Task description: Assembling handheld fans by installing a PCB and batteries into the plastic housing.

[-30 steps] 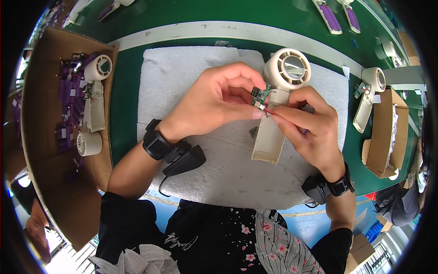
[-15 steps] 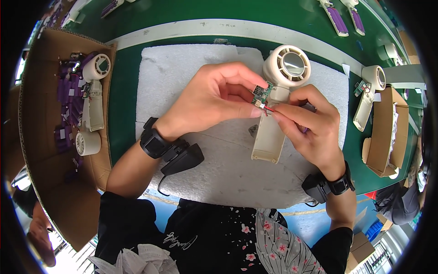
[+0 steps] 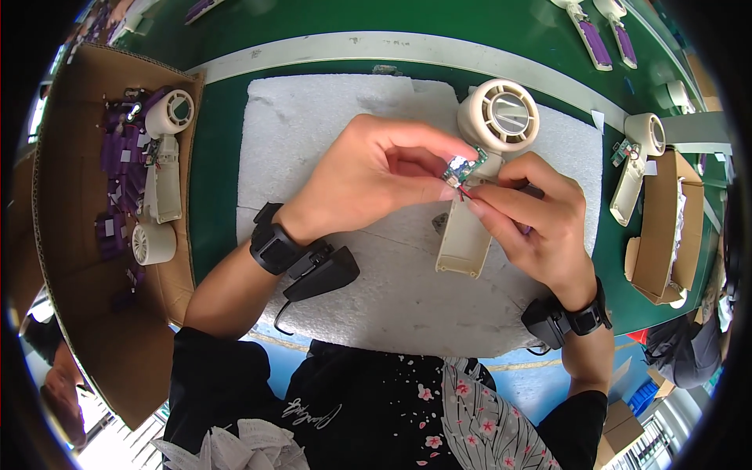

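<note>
My left hand (image 3: 368, 176) pinches a small green circuit board (image 3: 468, 164) between thumb and fingertips. Thin red and dark wires (image 3: 464, 193) run from a white plug at the board's lower edge to the fingertips of my right hand (image 3: 544, 215), which are closed on them. A bit of something purple (image 3: 526, 229) shows under my right fingers, mostly hidden. Beneath both hands lies a cream handheld fan housing, its round slotted head (image 3: 500, 116) pointing away and its open handle shell (image 3: 464, 249) toward me.
White foam sheet (image 3: 345, 290) covers the work spot. At left, a cardboard box (image 3: 94, 313) holds purple battery packs and fan parts. Another opened fan (image 3: 629, 184) lies at right beside a small carton (image 3: 658, 247). Fan handles with purple packs (image 3: 595, 45) lie on the far green surface.
My left hand and the board have shifted slightly right, and the board is tilted differently, its face now catching light. My right hand keeps its grip. Far fan parts have slid a little right.
</note>
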A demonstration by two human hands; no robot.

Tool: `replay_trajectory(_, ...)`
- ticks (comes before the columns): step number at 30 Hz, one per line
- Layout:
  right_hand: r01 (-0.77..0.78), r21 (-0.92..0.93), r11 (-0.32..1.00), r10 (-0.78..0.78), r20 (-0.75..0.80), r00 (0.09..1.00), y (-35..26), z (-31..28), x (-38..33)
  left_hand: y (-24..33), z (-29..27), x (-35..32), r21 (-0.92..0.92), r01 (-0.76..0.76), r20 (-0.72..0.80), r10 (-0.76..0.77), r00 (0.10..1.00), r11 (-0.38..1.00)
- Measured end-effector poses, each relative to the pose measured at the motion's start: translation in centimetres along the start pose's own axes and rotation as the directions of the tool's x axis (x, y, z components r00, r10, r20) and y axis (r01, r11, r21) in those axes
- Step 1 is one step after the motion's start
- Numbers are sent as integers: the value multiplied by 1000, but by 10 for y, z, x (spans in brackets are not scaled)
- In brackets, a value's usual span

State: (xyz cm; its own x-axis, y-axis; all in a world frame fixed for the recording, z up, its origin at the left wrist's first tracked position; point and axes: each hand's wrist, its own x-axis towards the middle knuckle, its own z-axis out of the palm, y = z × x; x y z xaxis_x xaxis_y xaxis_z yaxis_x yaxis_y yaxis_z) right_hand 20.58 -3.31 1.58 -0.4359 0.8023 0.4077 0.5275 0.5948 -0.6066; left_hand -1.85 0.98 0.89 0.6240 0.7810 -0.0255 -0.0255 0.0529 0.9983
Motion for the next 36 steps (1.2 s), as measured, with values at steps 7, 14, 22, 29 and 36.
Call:
replay_trajectory(7,88,-26,996,-88,2,996,1,1,3,-6,8,-4,181,-208,1,211,977,961)
replay_trajectory(14,-94,3,996,94,-64,994,-5,8,-1,-3,11,0,443,-318,42,335,941,838)
replay_trajectory(22,-64,-74,995,58,-79,995,-8,8,3,-3,18,-4,365,-215,-75,259,963,906)
replay_trajectory(29,-111,-38,993,105,-139,985,-9,7,2,-8,12,-2,372,-270,-33,304,952,888)
replay_trajectory(36,-145,-15,989,140,-170,975,-7,11,2,-9,12,-3,405,-277,-71,332,941,871)
